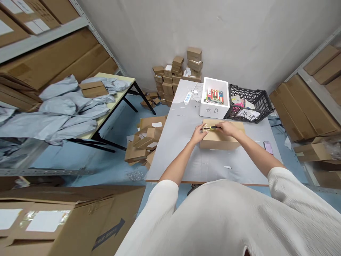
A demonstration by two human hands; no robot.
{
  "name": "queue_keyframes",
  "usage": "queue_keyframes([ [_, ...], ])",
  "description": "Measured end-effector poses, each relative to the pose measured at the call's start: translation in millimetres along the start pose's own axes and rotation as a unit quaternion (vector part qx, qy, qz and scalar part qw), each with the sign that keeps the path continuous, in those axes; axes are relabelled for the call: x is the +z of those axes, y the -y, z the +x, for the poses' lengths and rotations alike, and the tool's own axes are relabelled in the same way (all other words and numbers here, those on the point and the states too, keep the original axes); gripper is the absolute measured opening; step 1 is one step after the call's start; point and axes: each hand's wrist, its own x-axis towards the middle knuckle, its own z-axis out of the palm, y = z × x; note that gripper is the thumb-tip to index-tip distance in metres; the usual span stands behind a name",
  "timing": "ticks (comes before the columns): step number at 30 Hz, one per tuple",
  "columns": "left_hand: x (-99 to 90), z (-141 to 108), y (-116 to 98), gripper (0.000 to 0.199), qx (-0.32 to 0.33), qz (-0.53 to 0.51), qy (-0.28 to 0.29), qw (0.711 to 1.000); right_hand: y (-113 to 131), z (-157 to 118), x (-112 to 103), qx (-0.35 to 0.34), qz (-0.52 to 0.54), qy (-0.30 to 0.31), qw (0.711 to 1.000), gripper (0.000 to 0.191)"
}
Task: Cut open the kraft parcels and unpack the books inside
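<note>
A closed cardboard box (221, 144) lies on the grey-topped table in front of me. My right hand (225, 128) is wrapped round a black and yellow utility knife (211, 127), held low over the box top with its tip pointing left. At the box's left end, my left hand (199, 133) grips the edge, thumb and fingers close to the knife tip. Shiny clear tape shows on the top beside those fingers. Whether the blade touches the tape is too small to make out.
Behind the box stand a white foam bin (214, 111) and a black plastic crate (250, 101), both holding books. A power strip (188, 98) lies left, a phone (268, 147) right. Cartons (149, 138) crowd the floor; grey parcels (66, 106) cover another table.
</note>
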Motion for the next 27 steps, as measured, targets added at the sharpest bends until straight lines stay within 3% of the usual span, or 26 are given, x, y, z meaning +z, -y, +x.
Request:
queue_keyframes([
  [7, -0.4, 0.7, -1.5, 0.078, -0.001, 0.007, -0.001, 1.000, 3.4, 2.0, -2.0, -0.003, -0.042, -0.015, 0.999, 0.040],
  [27, -3.7, 0.6, -0.7, 0.078, 0.001, 0.022, 0.009, 1.000, 18.1, 2.9, -21.6, 0.011, -0.104, 0.052, 0.993, 0.034],
])
